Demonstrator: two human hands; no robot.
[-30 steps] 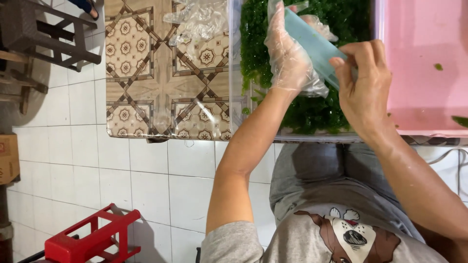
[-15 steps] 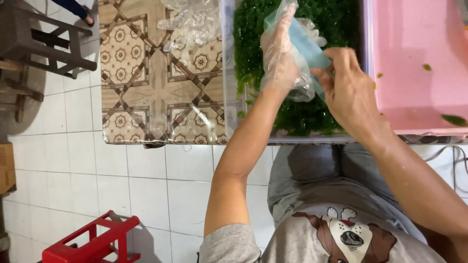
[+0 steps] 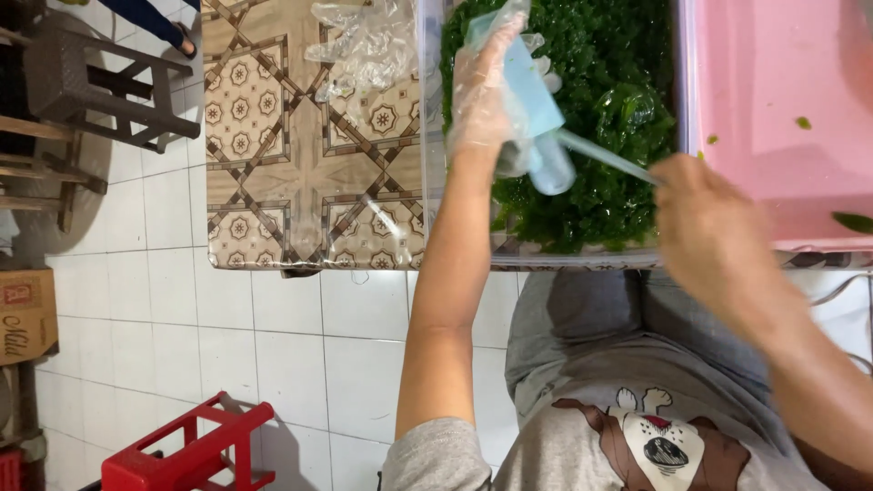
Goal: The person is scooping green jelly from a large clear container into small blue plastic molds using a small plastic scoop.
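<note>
My left hand [image 3: 482, 100], in a thin clear plastic glove, is closed around a light blue plastic bundle [image 3: 532, 95] above a clear tub [image 3: 427, 136] filled with chopped green leaves [image 3: 609, 64]. A thin stretched strand of plastic [image 3: 605, 156] runs from the bundle's lower end to my bare right hand [image 3: 705, 227]. That hand pinches the strand near the tub's front right corner and is blurred by motion.
A pink tray [image 3: 782, 109] with a few green scraps lies right of the tub. Crumpled clear plastic bags [image 3: 364, 41] rest on the patterned tablecloth [image 3: 300, 182]. On the tiled floor are a red stool [image 3: 182, 455], a dark stool [image 3: 100, 82] and a cardboard box [image 3: 25, 314].
My right hand has pulled away from the bundle toward the lower right, drawing out a thin strand of plastic. My left hand stays over the greens with the bundle.
</note>
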